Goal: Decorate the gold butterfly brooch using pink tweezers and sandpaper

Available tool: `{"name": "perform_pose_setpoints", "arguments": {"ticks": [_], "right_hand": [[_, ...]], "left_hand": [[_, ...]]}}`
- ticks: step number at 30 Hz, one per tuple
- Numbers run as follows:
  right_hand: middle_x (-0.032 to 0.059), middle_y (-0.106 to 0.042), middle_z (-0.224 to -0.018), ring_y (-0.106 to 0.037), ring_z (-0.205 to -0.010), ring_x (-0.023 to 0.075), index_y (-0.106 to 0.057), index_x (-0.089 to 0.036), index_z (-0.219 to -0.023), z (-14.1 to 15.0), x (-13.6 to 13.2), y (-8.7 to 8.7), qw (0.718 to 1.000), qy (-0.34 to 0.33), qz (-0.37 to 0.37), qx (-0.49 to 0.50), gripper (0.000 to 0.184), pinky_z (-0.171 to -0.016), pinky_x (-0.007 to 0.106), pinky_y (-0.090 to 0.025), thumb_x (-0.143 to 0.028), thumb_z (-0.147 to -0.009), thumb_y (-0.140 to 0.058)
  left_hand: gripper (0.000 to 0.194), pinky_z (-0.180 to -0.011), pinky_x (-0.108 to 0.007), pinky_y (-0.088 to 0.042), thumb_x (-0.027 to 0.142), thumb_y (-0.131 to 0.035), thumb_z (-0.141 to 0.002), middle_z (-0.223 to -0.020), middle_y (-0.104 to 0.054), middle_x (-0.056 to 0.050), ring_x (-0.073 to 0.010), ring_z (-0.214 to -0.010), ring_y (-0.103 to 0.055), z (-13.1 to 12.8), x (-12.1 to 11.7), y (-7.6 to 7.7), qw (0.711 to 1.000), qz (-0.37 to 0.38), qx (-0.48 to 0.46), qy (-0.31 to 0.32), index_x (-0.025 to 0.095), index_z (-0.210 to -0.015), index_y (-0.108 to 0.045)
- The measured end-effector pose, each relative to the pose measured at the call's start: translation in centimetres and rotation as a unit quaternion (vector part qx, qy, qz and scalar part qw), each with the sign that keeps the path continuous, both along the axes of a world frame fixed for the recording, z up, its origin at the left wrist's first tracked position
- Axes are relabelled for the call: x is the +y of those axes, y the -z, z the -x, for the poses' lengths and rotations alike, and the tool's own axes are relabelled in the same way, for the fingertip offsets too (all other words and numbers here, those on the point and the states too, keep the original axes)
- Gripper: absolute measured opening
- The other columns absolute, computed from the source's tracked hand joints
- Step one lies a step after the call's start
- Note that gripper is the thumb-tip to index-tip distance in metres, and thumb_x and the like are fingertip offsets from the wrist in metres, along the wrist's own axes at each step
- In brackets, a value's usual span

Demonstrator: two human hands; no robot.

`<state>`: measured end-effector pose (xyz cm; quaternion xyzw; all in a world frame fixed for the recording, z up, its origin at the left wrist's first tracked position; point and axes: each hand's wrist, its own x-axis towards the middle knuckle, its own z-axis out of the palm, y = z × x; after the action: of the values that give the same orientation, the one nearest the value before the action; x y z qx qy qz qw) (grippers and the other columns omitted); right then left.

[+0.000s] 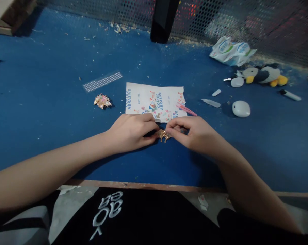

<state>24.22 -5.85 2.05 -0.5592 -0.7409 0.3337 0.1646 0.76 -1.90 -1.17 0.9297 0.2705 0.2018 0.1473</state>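
A small gold ornament (164,135) lies on the blue table top (54,112), pinched between both hands. My left hand (130,131) is closed with its fingertips on the ornament's left side. My right hand (191,132) is closed too, gripping the right side. Just behind the hands lies a sheet of coated abrasive paper (155,100), printed side up, with a thin pink stick (186,109) resting on its right edge. A second gold ornament (102,101) lies to the left, near a strip of small rhinestones (102,81).
At the right are a white oval object (241,109), a small clear tube (211,102), a plush penguin toy (264,75), a crumpled packet (231,51) and a white pen (290,95). A black post (164,20) and a mesh screen stand at the back. Shavings litter the far edge.
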Motion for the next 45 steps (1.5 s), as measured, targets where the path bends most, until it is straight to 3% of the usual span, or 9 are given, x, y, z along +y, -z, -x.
{"name": "perform_pose_setpoints", "arguments": {"ticks": [9,27,32,38,45], "right_hand": [[-0.0049,-0.05,-0.059,-0.044,-0.055,0.0101,-0.068,-0.021,-0.076,-0.2,0.2,-0.3,0.999,0.014,0.003,-0.043,0.013,-0.055,0.028,-0.035,-0.027,-0.087,-0.063],[-0.0045,-0.051,-0.055,-0.043,-0.052,0.0096,-0.071,-0.021,-0.071,-0.2,0.4,-0.7,0.999,-0.007,0.022,-0.039,0.015,-0.053,0.027,-0.034,-0.029,-0.082,-0.065],[-0.0044,-0.049,-0.055,-0.039,-0.051,0.0091,-0.072,-0.021,-0.07,0.0,0.4,-0.8,0.999,0.007,0.036,-0.03,0.015,-0.052,0.027,-0.031,-0.029,-0.081,-0.065],[-0.0043,-0.049,-0.056,-0.039,-0.052,0.0091,-0.072,-0.021,-0.071,0.1,0.4,-0.7,0.997,0.033,0.057,-0.029,0.017,-0.051,0.028,-0.03,-0.031,-0.083,-0.065],[-0.0024,-0.055,-0.058,-0.043,-0.054,0.0105,-0.072,-0.021,-0.072,0.4,0.3,-0.2,0.998,0.046,0.049,-0.02,0.018,-0.052,0.029,-0.033,-0.03,-0.085,-0.065]], "left_hand": [[0.019,-0.046,-0.027,-0.023,0.029,-0.06,-0.095,-0.098,-0.076,-0.001,-0.0169,-0.074,-0.072,0.1,-0.2,-0.3,0.999,-0.033,0.043,0.005,0.022,-0.105,-0.075],[0.026,-0.045,-0.029,-0.017,0.036,-0.054,-0.101,-0.092,-0.074,-0.003,-0.0177,-0.067,-0.07,0.1,0.0,-0.2,0.995,-0.082,0.051,-0.025,0.02,-0.097,-0.074],[0.028,-0.046,-0.03,-0.019,0.033,-0.049,-0.099,-0.091,-0.074,-0.003,-0.0177,-0.067,-0.07,0.1,-0.2,-0.6,0.996,-0.067,0.048,-0.024,0.021,-0.096,-0.075],[0.041,-0.045,-0.029,-0.016,0.055,-0.06,-0.092,-0.098,-0.074,-0.004,-0.0198,-0.067,-0.068,0.1,-0.3,-1.0,0.996,-0.052,0.075,-0.019,0.018,-0.104,-0.072],[0.031,-0.049,-0.027,-0.022,0.049,-0.065,-0.091,-0.105,-0.074,-0.001,-0.0199,-0.077,-0.071,0.0,-0.2,-1.1,0.996,0.028,0.08,-0.04,0.023,-0.107,-0.07]]}}
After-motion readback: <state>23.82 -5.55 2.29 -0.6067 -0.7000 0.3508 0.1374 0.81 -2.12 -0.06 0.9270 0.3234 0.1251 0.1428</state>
